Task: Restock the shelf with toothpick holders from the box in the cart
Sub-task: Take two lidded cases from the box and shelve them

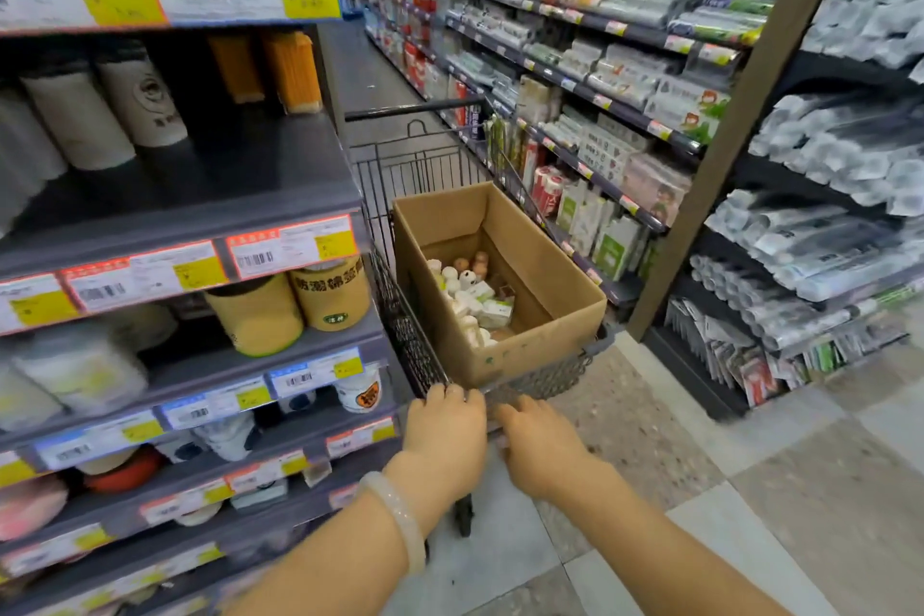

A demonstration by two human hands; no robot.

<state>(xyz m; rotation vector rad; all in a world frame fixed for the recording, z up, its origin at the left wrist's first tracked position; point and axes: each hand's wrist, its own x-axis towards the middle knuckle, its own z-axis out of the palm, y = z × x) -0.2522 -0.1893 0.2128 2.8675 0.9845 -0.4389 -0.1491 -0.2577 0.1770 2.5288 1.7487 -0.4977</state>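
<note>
Both hands rest side by side on the near rim of the cart [565,375], backs up and wrists angled down from forearms that enter at the bottom edge. The left hand [445,435] has its fingers curled over the rim, the fingertips hooked out of sight on the far side, so it grips the edge. The right hand [542,443] lies just beside it with its fingers bent over the same edge; how firmly it clasps is hard to judge, since the fingertips are hidden against the dark mesh. A pale bangle [400,518] circles the left wrist. Just beyond the knuckles stands an open cardboard box [525,280], filling the cart's basket, its flaps raised. At its bottom lies a loose heap of small toothpick holders [470,290], white and tan, too small and blurred to make out singly. To the left, close against the cart, rises the shelf [210,195], a grey unit with price tags along each lip and blurred cylindrical containers on several levels. Across the aisle another rack [600,80] carries packaged goods, its labels unreadable. One cart wheel [464,518] shows below the left wrist.
</note>
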